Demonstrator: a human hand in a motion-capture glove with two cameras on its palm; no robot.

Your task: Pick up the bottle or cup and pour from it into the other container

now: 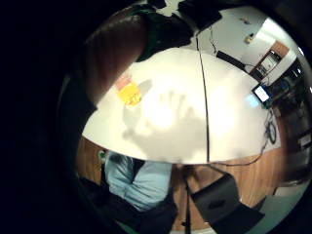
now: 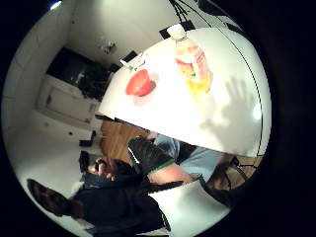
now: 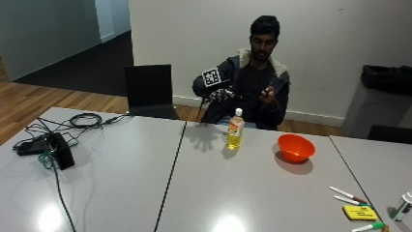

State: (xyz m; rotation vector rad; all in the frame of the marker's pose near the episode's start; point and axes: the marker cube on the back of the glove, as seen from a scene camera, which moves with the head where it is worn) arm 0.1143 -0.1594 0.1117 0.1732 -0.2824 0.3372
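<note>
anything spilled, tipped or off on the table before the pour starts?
Nothing stands out. The bottle stands upright with its cap on, the orange bowl sits upright beside it, apart, and no liquid shows on the table. The gloved right hand hovers above the table, holding nothing.

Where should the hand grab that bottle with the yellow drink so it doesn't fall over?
Probably around the middle of the clear plastic bottle of yellow drink, from the person's side. It stands upright with its white cap on, tall and narrow, so a sideways wrap suits it. The black-gloved right hand hovers above, and the orange bowl stands apart.
</note>
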